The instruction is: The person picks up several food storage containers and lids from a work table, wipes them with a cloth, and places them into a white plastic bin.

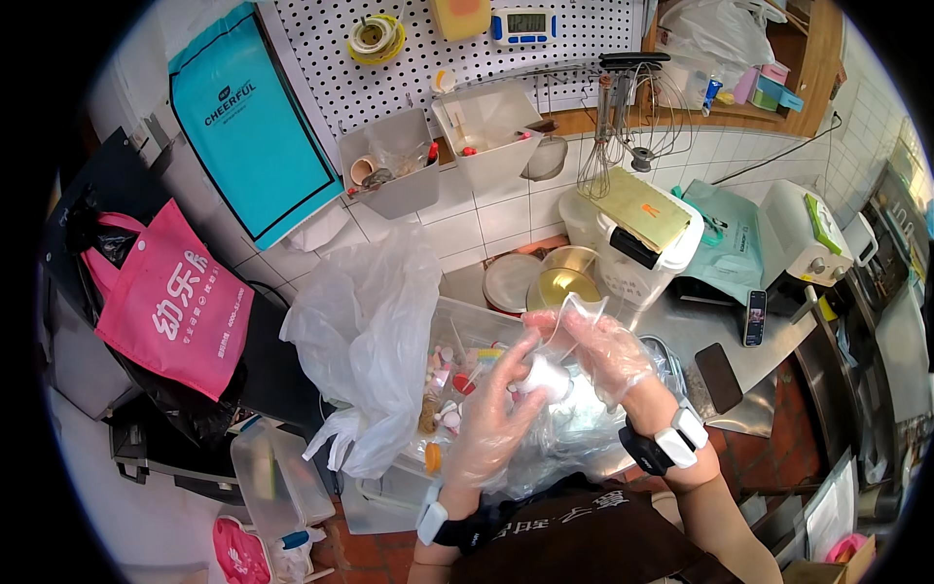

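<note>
My left hand (490, 420), in a clear disposable glove, grips a small white roll (547, 379) between thumb and fingers. Close above it is my right hand (609, 354), gloved the same way, with its fingers bent towards the roll. A thin translucent strip (584, 308) rises at the right fingertips; whether it is held or is loose glove film, I cannot tell. Beneath both hands lies a clear plastic bin (467, 310) with several small items in it, among them a red round piece (463, 383). Clear plastic packaging (562, 438) lies under my wrists, partly hidden.
A white plastic bag (365, 336) stands left of the bin. Behind are a round gold tin (568, 281) and a white lidded bucket (638, 270). On the right of the steel table (719, 314) are two phones (755, 319). Whisks (602, 164) hang above.
</note>
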`<state>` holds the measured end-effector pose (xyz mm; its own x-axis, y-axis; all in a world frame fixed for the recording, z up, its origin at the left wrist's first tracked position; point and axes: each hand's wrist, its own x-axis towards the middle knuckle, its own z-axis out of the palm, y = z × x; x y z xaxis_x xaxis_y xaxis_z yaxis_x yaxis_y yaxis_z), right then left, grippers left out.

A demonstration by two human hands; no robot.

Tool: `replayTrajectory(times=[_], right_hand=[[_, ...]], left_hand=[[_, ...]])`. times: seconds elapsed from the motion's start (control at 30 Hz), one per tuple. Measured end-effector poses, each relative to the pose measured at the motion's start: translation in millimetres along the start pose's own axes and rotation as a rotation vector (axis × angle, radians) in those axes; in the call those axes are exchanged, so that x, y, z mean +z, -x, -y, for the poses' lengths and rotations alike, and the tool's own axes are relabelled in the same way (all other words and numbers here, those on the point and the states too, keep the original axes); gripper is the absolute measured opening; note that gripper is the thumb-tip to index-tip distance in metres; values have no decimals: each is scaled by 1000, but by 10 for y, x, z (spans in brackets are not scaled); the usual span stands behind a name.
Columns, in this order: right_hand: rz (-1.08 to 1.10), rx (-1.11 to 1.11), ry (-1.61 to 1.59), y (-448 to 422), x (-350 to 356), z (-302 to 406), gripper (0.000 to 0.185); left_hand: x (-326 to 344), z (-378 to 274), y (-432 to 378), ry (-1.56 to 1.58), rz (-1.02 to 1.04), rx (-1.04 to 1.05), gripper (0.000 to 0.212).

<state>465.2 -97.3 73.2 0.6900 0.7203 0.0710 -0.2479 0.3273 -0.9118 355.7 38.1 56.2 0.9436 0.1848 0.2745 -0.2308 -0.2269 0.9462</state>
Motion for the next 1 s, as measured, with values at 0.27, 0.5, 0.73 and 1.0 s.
replayTrajectory(times=[0.27,0.5,0.73,1.0], right_hand=[[750,-138,325,348,128,-101,32],[819,-134,611,360,104,-544,35],[373,-71,614,199,-213,-628,47],[368,-261,60,49,-226,-1,80]], left_hand=[[42,375,-174,322,-307,5,32],[-50,-110,-176,537,-306,-170,31],[-180,-147,11,553,-187,-123,32],[-208,-2,-20,13,-97,-187,25]])
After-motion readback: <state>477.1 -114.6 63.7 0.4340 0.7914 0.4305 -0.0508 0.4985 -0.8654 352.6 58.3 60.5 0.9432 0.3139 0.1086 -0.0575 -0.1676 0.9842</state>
